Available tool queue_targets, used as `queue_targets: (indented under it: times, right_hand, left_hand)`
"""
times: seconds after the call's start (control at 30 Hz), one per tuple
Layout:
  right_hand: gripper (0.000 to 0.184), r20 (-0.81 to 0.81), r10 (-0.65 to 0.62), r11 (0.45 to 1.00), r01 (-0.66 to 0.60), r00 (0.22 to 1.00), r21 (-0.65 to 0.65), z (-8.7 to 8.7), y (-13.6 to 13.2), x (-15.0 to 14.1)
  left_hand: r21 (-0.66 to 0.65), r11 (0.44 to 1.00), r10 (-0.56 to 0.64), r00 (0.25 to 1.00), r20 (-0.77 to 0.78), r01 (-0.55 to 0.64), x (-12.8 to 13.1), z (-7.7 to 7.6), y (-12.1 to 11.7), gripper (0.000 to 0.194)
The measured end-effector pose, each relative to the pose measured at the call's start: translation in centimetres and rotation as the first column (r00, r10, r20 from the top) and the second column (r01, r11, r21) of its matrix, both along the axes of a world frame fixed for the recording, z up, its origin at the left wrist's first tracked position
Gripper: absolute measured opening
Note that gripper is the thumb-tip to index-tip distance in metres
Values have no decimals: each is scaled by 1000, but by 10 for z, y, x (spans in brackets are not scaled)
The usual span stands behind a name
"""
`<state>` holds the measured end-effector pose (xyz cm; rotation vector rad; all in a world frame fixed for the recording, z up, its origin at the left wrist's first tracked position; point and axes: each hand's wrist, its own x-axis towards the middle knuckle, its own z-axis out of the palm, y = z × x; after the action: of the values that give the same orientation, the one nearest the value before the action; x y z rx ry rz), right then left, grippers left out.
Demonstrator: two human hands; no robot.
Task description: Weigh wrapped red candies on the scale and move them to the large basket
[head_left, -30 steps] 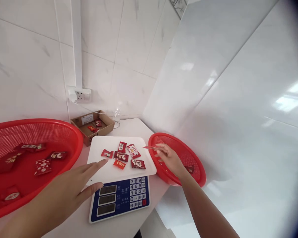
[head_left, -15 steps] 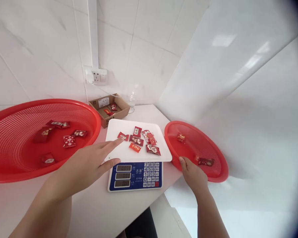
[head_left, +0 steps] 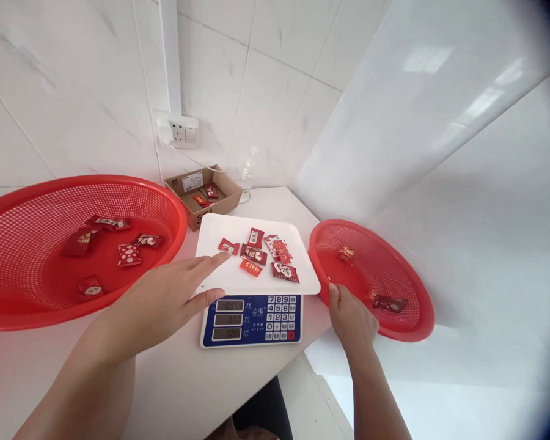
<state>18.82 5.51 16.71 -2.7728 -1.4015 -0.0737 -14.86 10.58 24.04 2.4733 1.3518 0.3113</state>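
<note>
Several red wrapped candies [head_left: 253, 254] lie on the white pan [head_left: 215, 278] of a digital scale [head_left: 252, 321]. My left hand [head_left: 174, 299] hovers over the pan's left side, fingers stretched out, with a fingertip close to a small red candy [head_left: 229, 246]; whether it touches cannot be told. On the right, my right hand [head_left: 352, 318] grips the near rim of the smaller red basket [head_left: 371, 235], thumb inside. Within that basket are a few candies, one of them a dark red piece [head_left: 391, 304]. The right hand's other fingers are hidden.
At the left stands a large red mesh basket [head_left: 9, 260] holding several candies. Behind the scale are a cardboard box [head_left: 217, 211] with a few candies and a clear plastic bottle [head_left: 248, 171]. A wall socket [head_left: 178, 132] with a plugged cable sits above the white table [head_left: 165, 391].
The right basket and my right hand have shifted slightly relative to the scale, the basket a little farther right. My left hand stays extended over the pan. The whole view has tilted a little.
</note>
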Motion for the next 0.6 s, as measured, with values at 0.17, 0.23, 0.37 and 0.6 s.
queue_targets:
  times: [0.17,0.23,0.37,0.6]
  right_hand:
    - [54,-24,-6,1000,5,1000,-20,1,0,-2]
    - [54,-31,-1,1000,0,1000,-14,2,0,-3]
    - [54,-69,0,1000,-1,998,-10,6,0,0]
    - [50,-84,306,895,-256,948,366,2,10,-2]
  left_hand:
    - [5,1000,-5,1000,-10,5,1,1,0,58]
    - [7,1000,-8,1000,-10,8,1,1,0,58]
    - [-1,1000,2,1000,-8,-2,-1,0,0,58]
    - [61,998,-17,1000,25,15,-2,-7,2,56]
